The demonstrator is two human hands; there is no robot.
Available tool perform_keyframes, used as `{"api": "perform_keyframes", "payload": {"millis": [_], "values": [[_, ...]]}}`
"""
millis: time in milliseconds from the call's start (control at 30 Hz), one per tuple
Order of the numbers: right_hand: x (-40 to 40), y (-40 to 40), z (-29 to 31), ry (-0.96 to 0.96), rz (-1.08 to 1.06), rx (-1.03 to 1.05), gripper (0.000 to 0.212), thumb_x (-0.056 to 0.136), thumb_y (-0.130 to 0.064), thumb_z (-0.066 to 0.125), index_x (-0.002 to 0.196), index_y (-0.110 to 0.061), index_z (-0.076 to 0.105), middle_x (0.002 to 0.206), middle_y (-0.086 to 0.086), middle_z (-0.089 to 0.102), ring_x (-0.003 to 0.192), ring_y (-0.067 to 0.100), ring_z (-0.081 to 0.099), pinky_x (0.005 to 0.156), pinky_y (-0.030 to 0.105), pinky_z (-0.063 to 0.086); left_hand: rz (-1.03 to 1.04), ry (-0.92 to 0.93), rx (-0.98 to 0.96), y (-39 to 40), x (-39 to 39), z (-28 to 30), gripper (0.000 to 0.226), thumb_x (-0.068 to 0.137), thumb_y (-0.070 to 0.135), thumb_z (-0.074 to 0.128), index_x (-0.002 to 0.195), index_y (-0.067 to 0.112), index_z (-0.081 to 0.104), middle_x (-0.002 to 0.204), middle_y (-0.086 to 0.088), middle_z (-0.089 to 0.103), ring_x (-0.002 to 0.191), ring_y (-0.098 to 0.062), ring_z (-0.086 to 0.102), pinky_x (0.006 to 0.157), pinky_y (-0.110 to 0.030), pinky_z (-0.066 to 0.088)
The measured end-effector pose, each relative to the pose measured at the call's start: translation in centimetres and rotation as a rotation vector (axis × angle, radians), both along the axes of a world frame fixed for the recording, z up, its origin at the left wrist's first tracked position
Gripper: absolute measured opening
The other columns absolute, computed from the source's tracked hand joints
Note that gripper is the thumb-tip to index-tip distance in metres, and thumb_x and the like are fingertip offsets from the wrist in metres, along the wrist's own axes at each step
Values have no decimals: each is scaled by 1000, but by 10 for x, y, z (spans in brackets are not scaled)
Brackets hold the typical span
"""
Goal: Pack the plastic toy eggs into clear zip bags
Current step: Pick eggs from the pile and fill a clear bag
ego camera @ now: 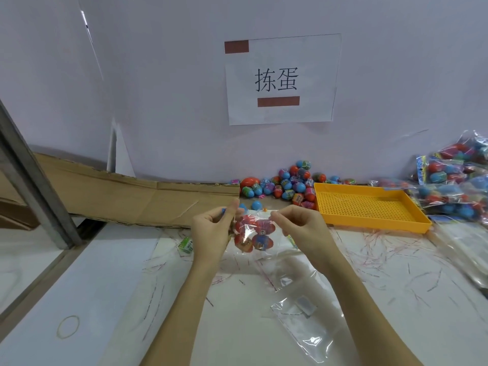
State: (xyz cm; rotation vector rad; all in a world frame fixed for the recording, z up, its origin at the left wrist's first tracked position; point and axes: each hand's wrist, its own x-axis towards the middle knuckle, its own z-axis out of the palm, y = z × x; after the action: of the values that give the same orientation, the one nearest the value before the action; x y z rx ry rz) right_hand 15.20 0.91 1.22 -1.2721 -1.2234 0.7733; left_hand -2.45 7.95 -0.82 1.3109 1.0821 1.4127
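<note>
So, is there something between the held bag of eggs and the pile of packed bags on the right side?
Yes. The yellow tray lies on the table between the held bag, pinched by the left hand and right hand, and the packed bags. It looks low, so carrying over it seems possible.

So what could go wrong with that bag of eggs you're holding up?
The bag of eggs hangs only from pinches by the left hand and right hand at its top edge; if that edge isn't sealed, eggs might tumble out. A dropped egg could roll off the table. The empty bags underneath look slippery.
</note>
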Motion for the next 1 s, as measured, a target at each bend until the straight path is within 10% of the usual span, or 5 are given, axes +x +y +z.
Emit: {"api": "perform_keyframes", "payload": {"millis": [200, 433, 767, 1000], "values": [[-11, 7, -7, 55, -50, -30, 14, 99, -24, 64, 95, -12, 71, 88, 2, 74, 81, 10, 70, 70, 17, 55, 241, 427, 603, -6, 1, -8, 30, 101, 35, 59, 77, 17, 63, 65, 18, 49, 65, 1, 55, 56, -11, 42], [-11, 4, -8, 281, 196, -248, 30, 98, -27, 66, 118, -5, 67, 104, 15, 77, 98, 29, 75, 86, 37, 61, 174, 284, 397, -5, 4, -6, 42, 101, 52, 48, 64, 32, 46, 58, 15, 56, 51, -3, 52, 47, -16, 41], [-10, 3, -2, 445, 183, -355, 21, 96, -16, 69, 109, -1, 68, 96, 13, 77, 81, 34, 77, 64, 35, 61, 23, -39, -98, 3, -5, 0, 49, 93, 57, 65, 54, 26, 63, 50, 9, 50, 42, -2, 42, 42, -21, 36], [-11, 1, -2, 321, 365, -459, 59, 74, -38, 85, 124, -23, 57, 106, 12, 77, 87, 28, 76, 68, 31, 61, 153, 150, 133, 5, -8, -1, 50, 102, 43, 59, 63, 13, 53, 52, 9, 44, 52, -6, 41, 52, -24, 38]]}}
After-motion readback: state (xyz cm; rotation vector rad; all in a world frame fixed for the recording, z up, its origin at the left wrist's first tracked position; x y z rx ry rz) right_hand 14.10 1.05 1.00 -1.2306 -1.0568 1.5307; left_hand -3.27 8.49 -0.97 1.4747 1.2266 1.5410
